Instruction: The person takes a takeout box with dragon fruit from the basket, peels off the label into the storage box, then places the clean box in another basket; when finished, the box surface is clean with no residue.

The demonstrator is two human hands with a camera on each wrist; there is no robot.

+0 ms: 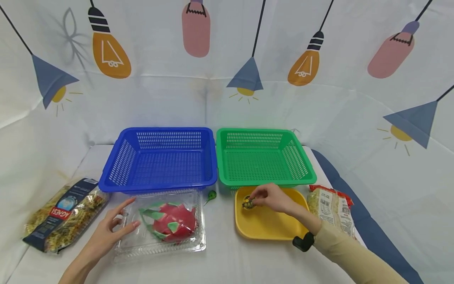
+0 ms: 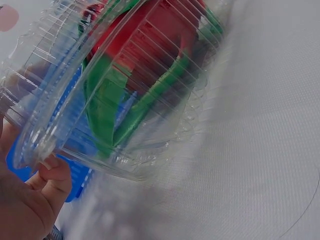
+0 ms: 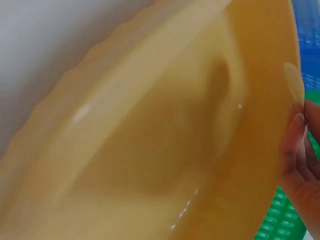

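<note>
The right hand [image 1: 272, 198] pinches a thin round label [image 1: 248, 203] in its fingers, a yellow tray [image 1: 269, 227] below them, while the left hand [image 1: 105, 234], fingers spread, touches a clear box [image 1: 201, 236] of dragon fruit [image 1: 176, 221] to their right.

Your blue basket [image 1: 168, 165] has slotted walls, like the green basket [image 1: 253, 161] right of it. In front of the blue basket, a crimson dragon fruit [image 1: 175, 221] with green leaves shows through your colourless box [image 1: 159, 245]. To the blue basket's front right, your tray [image 1: 269, 225] is plain yellow, your round label [image 1: 248, 202] black-and-yellow. Front left, the pasta bag [image 1: 65, 215] is navy, banded red. Behind, the white curtain [image 1: 205, 102] carries orange, pink and blue lamp prints.
</note>
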